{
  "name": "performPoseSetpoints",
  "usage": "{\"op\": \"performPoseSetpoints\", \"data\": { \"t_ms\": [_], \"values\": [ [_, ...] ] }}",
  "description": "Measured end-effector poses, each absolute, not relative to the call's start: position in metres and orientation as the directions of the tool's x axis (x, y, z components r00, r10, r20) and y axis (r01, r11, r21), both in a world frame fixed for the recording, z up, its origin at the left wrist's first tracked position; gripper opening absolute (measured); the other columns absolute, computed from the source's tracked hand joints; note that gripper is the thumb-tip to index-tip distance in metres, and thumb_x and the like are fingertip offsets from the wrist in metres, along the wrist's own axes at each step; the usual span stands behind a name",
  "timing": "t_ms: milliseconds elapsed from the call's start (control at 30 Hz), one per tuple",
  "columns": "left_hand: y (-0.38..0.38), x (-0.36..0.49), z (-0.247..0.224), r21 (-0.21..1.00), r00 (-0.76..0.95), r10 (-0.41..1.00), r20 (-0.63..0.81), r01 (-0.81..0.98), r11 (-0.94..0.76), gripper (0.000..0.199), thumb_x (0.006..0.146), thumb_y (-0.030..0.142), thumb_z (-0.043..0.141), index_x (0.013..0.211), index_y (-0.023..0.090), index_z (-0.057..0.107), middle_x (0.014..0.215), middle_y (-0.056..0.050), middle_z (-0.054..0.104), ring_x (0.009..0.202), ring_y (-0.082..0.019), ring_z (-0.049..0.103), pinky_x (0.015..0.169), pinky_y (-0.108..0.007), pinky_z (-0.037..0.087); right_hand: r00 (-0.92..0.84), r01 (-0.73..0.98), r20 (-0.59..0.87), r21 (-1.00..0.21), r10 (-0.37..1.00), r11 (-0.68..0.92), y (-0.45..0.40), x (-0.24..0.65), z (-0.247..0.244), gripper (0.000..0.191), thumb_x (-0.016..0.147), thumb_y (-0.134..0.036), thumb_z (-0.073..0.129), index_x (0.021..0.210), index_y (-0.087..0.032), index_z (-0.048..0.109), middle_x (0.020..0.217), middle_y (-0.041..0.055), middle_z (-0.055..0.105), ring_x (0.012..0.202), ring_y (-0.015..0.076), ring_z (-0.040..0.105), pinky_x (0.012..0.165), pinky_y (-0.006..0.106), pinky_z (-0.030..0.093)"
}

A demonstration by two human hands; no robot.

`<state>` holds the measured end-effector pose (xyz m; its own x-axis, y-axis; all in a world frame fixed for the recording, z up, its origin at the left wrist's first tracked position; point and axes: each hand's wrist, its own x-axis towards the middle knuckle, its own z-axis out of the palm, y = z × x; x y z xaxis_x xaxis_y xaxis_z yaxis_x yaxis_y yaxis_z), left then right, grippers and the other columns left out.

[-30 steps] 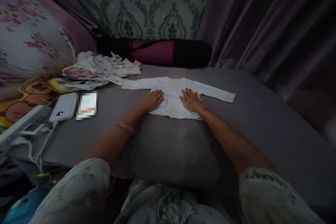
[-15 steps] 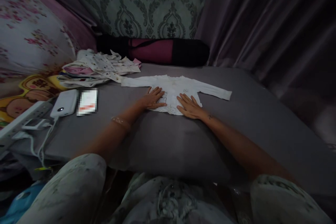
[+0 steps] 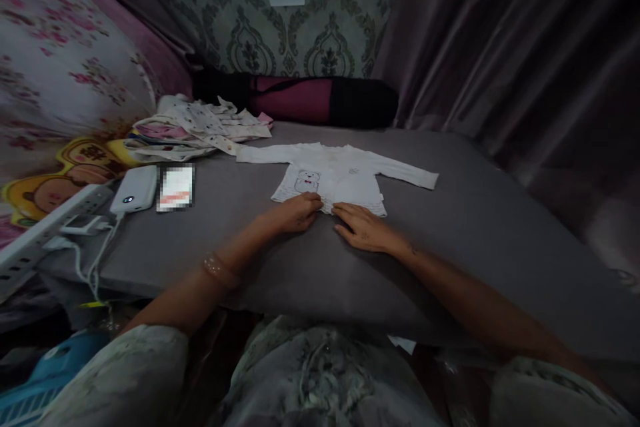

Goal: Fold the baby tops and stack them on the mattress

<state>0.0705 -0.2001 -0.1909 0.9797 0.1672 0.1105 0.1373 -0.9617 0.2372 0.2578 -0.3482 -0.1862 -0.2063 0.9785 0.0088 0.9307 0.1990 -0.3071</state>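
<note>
White long-sleeved shirt [image 3: 341, 179], bear print [image 3: 307, 181], spread flat on my side of the burgundy-and-black roll-shaped bag [image 3: 305, 99]. My left hand [image 3: 299, 212]: fingers curled at the near hem [image 3: 282, 196]; can't tell whether they pinch cloth. My right hand [image 3: 365, 227]: open, palm down, thumb apart, fingertips on that hem.

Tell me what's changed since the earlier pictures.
The left hand and right hand have drawn back toward the person and closer together, from the body of the white shirt to its lower hem, uncovering the bear print. Any grip is unclear. The shirt stays spread, sleeves out; clothes pile and power bank stay put.
</note>
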Motion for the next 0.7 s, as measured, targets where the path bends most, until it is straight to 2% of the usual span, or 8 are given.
{"op": "performPoseSetpoints", "data": {
  "t_ms": [100, 267, 367, 467, 600, 700],
  "values": [
    [-0.206, 0.071, -0.19, 0.242, 0.963, 0.235, 0.13, 0.199, -0.95, 0.025, 0.088, 0.015, 0.047, 0.108, 0.017, 0.061, 0.108, -0.011, 0.061, 0.103, -0.022, 0.059, 0.09, -0.033, 0.048, -0.128, 0.92, 0.116, -0.357, 0.985, 0.161, -0.34, 0.253, -0.182, 0.036, 0.095, -0.028, 0.049, 0.129, -0.017, 0.056, 0.131, 0.0117, 0.059, 0.124, 0.0236, 0.052, 0.106, 0.037, 0.039],
    [-0.207, 0.08, -0.193, 0.233, 0.927, 0.35, 0.136, 0.313, -0.921, 0.018, 0.088, 0.023, 0.054, 0.105, 0.018, 0.06, 0.105, -0.009, 0.062, 0.103, -0.022, 0.057, 0.09, -0.033, 0.048, 0.0, 0.916, 0.132, -0.397, 0.991, 0.053, -0.315, 0.251, -0.187, 0.035, 0.087, -0.027, 0.063, 0.12, -0.018, 0.057, 0.118, 0.0103, 0.06, 0.111, 0.0227, 0.055, 0.093, 0.033, 0.044],
    [-0.207, 0.083, -0.192, 0.235, 0.919, 0.373, 0.13, 0.338, -0.912, 0.016, 0.091, 0.026, 0.053, 0.101, 0.018, 0.062, 0.102, -0.008, 0.063, 0.1, -0.021, 0.058, 0.087, -0.032, 0.048, 0.01, 0.899, 0.12, -0.436, 0.993, 0.044, -0.305, 0.256, -0.192, 0.025, 0.086, -0.027, 0.063, 0.11, -0.018, 0.061, 0.108, 0.0082, 0.063, 0.101, 0.02, 0.058, 0.087, 0.03, 0.044],
    [-0.207, 0.084, -0.193, 0.232, 0.92, 0.366, 0.143, 0.328, -0.916, 0.023, 0.096, 0.03, 0.047, 0.099, 0.016, 0.064, 0.099, -0.009, 0.064, 0.098, -0.021, 0.059, 0.087, -0.031, 0.047, 0.003, 0.875, 0.132, -0.48, 0.991, 0.061, -0.298, 0.262, -0.197, 0.016, 0.087, -0.023, 0.058, 0.1, -0.017, 0.066, 0.099, 0.0061, 0.066, 0.089, 0.0168, 0.059, 0.08, 0.026, 0.043],
    [-0.206, 0.086, -0.195, 0.231, 0.915, 0.368, 0.164, 0.328, -0.916, 0.03, 0.098, 0.029, 0.042, 0.095, 0.015, 0.068, 0.096, -0.01, 0.065, 0.098, -0.021, 0.06, 0.086, -0.031, 0.047, 0.085, 0.838, 0.119, -0.545, 0.989, -0.006, -0.288, 0.269, -0.199, 0.019, 0.088, -0.019, 0.051, 0.087, -0.016, 0.07, 0.082, 0.0029, 0.068, 0.073, 0.0145, 0.058, 0.069, 0.024, 0.041],
    [-0.208, 0.087, -0.194, 0.262, 0.904, 0.39, 0.175, 0.339, -0.903, 0.032, 0.099, 0.03, 0.04, 0.098, 0.017, 0.069, 0.096, -0.009, 0.066, 0.097, -0.021, 0.061, 0.085, -0.031, 0.048, 0.223, 0.753, 0.075, -0.646, 0.972, -0.123, -0.282, 0.269, -0.197, 0.022, 0.089, -0.02, 0.049, 0.086, -0.013, 0.071, 0.079, 0.0032, 0.068, 0.072, 0.0146, 0.059, 0.066, 0.023, 0.042]
  ]
}}
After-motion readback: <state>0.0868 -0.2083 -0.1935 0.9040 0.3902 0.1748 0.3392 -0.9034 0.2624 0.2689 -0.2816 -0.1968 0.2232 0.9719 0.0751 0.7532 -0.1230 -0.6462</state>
